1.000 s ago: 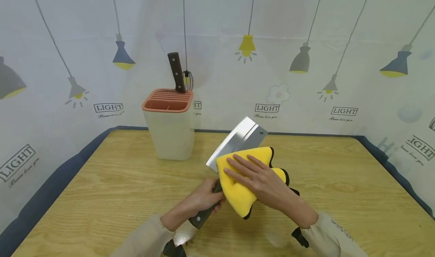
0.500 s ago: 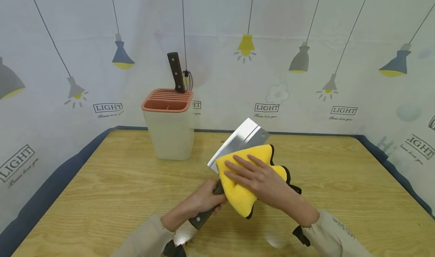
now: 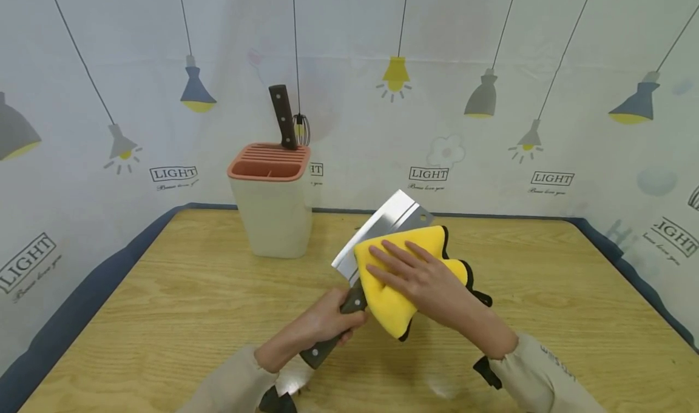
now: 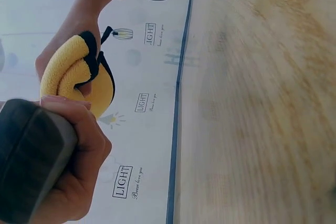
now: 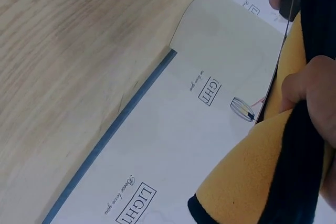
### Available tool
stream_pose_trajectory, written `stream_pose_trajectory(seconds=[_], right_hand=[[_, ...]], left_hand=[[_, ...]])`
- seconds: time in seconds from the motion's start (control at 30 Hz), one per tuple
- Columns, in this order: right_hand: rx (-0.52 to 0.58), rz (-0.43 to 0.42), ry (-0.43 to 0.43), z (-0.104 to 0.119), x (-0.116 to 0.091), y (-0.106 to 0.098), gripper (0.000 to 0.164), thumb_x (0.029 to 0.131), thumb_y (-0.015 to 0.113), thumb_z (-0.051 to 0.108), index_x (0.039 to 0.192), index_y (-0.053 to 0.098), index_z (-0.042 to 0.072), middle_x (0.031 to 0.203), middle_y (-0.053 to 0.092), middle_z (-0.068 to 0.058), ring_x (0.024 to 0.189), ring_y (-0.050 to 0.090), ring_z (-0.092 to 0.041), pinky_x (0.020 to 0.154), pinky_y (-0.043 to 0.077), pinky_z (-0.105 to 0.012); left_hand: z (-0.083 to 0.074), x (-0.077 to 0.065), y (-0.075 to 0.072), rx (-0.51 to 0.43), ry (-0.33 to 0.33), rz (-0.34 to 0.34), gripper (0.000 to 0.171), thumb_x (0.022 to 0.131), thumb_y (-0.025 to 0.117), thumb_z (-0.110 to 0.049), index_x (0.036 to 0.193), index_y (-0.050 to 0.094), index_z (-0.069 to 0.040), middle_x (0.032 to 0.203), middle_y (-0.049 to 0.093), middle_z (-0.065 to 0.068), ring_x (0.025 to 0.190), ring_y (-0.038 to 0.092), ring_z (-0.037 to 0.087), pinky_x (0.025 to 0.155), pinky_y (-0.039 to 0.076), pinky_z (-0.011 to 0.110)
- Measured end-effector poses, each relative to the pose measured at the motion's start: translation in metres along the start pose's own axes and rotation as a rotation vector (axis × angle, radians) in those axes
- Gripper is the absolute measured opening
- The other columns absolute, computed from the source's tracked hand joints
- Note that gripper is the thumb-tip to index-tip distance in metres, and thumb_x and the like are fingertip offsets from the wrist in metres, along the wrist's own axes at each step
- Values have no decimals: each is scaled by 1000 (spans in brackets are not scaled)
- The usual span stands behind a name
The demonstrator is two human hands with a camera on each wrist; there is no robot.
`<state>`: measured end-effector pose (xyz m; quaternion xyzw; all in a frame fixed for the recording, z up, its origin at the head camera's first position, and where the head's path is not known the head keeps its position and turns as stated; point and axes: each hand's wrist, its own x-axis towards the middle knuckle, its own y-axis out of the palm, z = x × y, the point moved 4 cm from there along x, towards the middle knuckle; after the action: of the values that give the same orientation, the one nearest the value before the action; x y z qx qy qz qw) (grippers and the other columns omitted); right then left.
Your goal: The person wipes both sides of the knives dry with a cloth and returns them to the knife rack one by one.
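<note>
In the head view my left hand (image 3: 330, 319) grips the dark riveted handle (image 3: 322, 349) of a cleaver, held above the table. Its broad steel blade (image 3: 377, 222) slants up and to the right. My right hand (image 3: 428, 279) holds a yellow cloth (image 3: 388, 304) with black edging against the blade, its fingers laid over the top. The cloth hides the blade's lower right part. In the right wrist view the thumb (image 5: 296, 90) presses into the folded cloth (image 5: 247, 166). The left wrist view shows the handle's butt (image 4: 31, 156) inside my curled left fingers (image 4: 86, 145).
A pale knife block (image 3: 273, 219) with an orange slotted top stands at the back left of the wooden table (image 3: 164, 316). A dark-handled knife (image 3: 283, 116) sticks up from it. A wall sheet (image 3: 349, 97) printed with lamps rises behind the table.
My right hand and the cloth have shifted slightly up and to the right along the blade, baring more of it near the handle. The left hand and cleaver have barely moved.
</note>
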<state>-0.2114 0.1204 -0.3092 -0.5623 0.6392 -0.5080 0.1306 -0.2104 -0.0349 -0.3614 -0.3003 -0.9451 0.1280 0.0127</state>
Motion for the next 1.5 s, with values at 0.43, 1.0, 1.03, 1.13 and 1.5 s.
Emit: stream_pose_trajectory(seconds=[0.43, 1.0, 1.03, 1.13, 1.5], right_hand=[[-1, -27, 125, -26, -14, 4, 64, 68, 68, -10, 127, 48, 6, 133, 42, -16, 122, 40, -29, 97, 34, -45], [33, 40, 289, -55, -31, 6, 79, 55, 81, 0, 127, 47, 6, 131, 41, -22, 118, 40, -40, 91, 38, -49], [29, 44, 293, -56, -32, 5, 79, 55, 81, 0, 126, 48, 6, 130, 42, -22, 118, 40, -40, 90, 38, -49], [5, 67, 304, -57, -32, 4, 75, 57, 80, 0, 125, 50, 6, 129, 44, -22, 117, 42, -39, 91, 38, -49], [-87, 121, 297, -53, -29, 1, 57, 68, 71, -5, 121, 54, 7, 127, 47, -19, 116, 45, -34, 92, 39, -47]], left_hand=[[4, -4, -1, 40, 16, 3, 12, 84, 56, -8, 80, 48, -1, 48, 45, 1, 37, 40, 6, 38, 35, 19], [9, -9, -3, 104, 22, -7, 14, 83, 58, -8, 75, 48, -3, 46, 45, 0, 35, 39, 4, 36, 35, 19], [9, -9, -3, 107, 21, -6, 14, 83, 57, -8, 74, 48, -3, 46, 45, -1, 35, 39, 4, 36, 35, 19], [9, -9, -2, 110, 21, -2, 13, 83, 56, -7, 74, 48, -3, 46, 44, -1, 35, 39, 4, 36, 35, 19], [11, -9, -1, 110, 17, 9, 11, 83, 56, -6, 76, 48, -2, 46, 44, -1, 35, 39, 4, 37, 35, 19]])
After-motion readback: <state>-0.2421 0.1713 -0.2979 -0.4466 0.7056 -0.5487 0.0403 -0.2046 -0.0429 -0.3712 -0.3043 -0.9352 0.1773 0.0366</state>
